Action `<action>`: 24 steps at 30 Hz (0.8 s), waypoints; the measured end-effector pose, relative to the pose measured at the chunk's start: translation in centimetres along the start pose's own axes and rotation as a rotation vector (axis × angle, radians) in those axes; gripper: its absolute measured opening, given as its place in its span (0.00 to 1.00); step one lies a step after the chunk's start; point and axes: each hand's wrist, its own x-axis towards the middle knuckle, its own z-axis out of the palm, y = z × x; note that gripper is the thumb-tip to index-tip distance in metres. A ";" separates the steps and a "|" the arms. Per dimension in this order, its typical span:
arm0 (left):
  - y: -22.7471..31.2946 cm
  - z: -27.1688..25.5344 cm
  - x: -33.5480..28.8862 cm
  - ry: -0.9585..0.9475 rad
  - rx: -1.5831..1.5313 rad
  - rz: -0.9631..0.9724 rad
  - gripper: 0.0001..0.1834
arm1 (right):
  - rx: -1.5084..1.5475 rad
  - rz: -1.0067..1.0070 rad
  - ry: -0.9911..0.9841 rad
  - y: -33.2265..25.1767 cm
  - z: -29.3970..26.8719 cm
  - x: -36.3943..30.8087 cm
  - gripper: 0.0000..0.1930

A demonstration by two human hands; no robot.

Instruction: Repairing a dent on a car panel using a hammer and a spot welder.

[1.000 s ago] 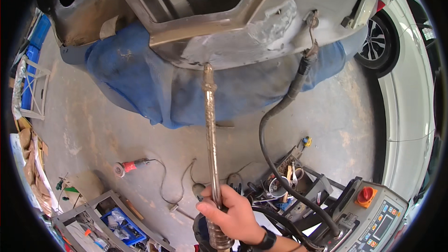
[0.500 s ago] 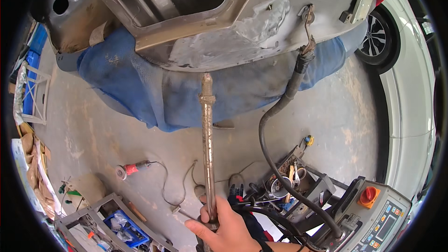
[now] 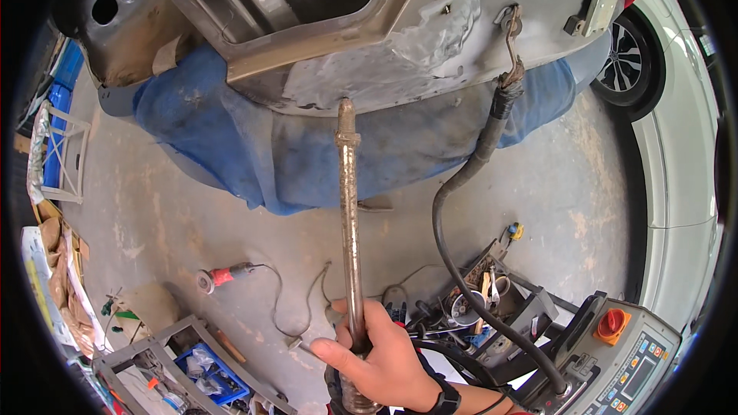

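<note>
My right hand (image 3: 384, 361), with a black watch at its wrist, is closed round the lower shaft of a slide hammer (image 3: 350, 215), a long metal dent-pulling rod. Its worn tip overlaps the lower edge of a car body panel (image 3: 369, 69); whether they touch I cannot tell. Around that spot the panel is ground to bright bare metal. A ground clamp (image 3: 510, 38) on a thick black cable (image 3: 440, 215) is fixed to the panel at the right. A dusty blue cloth (image 3: 307, 161) hangs beneath the panel. My left hand is not in view.
A control unit (image 3: 630, 369) with an orange-red switch stands at lower right, beside a cart of tools (image 3: 492, 292). A corded angle grinder (image 3: 223, 277) lies on the floor. At lower left is a shelf cart with a blue bin (image 3: 211, 384). A white car (image 3: 669, 146) stands at right.
My right hand has moved slightly up and right with the slide hammer. The tip now reaches higher, over the panel's lower edge. More of my wrist and watch shows.
</note>
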 end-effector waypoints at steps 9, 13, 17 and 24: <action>0.5 0.8 0.4 0.112 0.151 -0.012 0.21 | 0.078 -0.022 -0.022 1.8 -0.3 0.0 0.24; 0.3 0.9 -0.1 0.143 0.181 0.014 0.20 | 0.635 0.061 -0.366 4.1 -0.7 1.3 0.17; 0.0 0.8 0.1 0.121 0.285 -0.007 0.19 | 1.556 -0.111 -0.919 7.6 0.3 3.8 0.13; 0.0 -0.8 -0.5 0.146 0.008 -0.085 0.21 | 0.102 -0.059 0.039 1.0 0.7 -1.2 0.23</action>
